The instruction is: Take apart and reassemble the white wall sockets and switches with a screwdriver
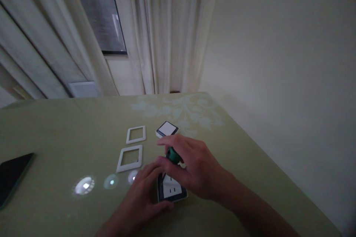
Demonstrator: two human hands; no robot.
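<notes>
A white wall socket (171,189) with a dark border lies on the table, its slotted face up. My left hand (144,192) is closed around the socket's left side, thumb at the near edge and fingers at the far left. Above the socket's far end, my right hand (194,163) grips the green handle of a screwdriver (172,154) between thumb and fingers. The screwdriver's tip is hidden by my hands, so I cannot tell exactly where it touches. Just beyond my right hand rests a wall switch (167,129) with a plain white face and dark border.
Two white cover frames, a nearer frame (120,161) and a farther frame (128,136), lie left of the switch. A dark phone-like slab (15,174) is at the left. The green table (69,129) meets a wall (283,81) on the right; curtains (172,33) hang behind.
</notes>
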